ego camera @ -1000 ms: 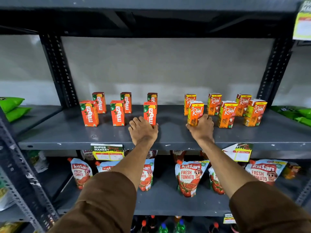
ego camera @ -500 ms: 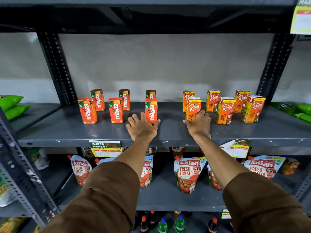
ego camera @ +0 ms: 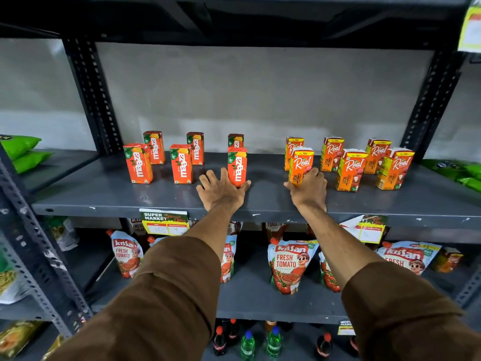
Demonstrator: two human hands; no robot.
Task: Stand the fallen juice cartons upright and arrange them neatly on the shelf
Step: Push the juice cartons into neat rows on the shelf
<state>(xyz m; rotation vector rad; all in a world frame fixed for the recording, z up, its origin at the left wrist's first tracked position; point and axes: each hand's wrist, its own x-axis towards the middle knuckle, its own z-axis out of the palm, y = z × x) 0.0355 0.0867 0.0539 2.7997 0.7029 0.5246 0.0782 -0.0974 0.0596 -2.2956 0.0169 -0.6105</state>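
Several orange Maaza cartons stand upright in two rows on the left of the grey shelf (ego camera: 260, 201). Several orange-yellow Real cartons stand in two rows on the right. My left hand (ego camera: 221, 190) lies low on the shelf with fingers spread, its thumb and forefinger bracketing the base of the front right Maaza carton (ego camera: 237, 165). My right hand (ego camera: 308, 187) is wrapped around the lower part of the front left Real carton (ego camera: 301, 162), which stands upright. I see no carton lying on its side.
Black perforated uprights (ego camera: 91, 100) frame the bay, with a shelf overhead. Green packets (ego camera: 20, 152) lie on the neighbouring shelf at left, more at right. Price tags (ego camera: 164, 222) hang on the shelf's front edge. Tomato sauce pouches (ego camera: 289, 264) and bottles fill the shelves below.
Both hands stay at the same two cartons. My left fingers have spread wider around the Maaza carton's base. The view has shifted slightly.
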